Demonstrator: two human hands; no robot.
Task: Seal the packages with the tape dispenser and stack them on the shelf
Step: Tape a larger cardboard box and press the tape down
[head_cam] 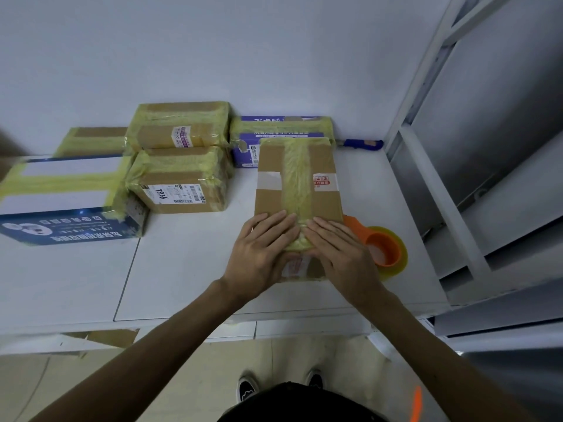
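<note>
Two hands are flat on the cardboard box [269,202] sitting on the white table [182,269]. The left hand [262,248] and the right hand [341,251] both have straight fingers, pressing down on the near end of the yellowish tape strip [297,175] that runs along the top. Neither hand is gripping anything. The orange tape dispenser [385,248] lies on the table just to the right of the box, partly behind the right hand. Off to the left there's a stack of two taped brown boxes [179,181] and a blue-and-white box [67,199], with a purple box [274,129] at the back touching the far end of the pressed one. A blue utility knife [362,144] lies by the wall, near the grey metal shelf [441,193] on the right.
</note>
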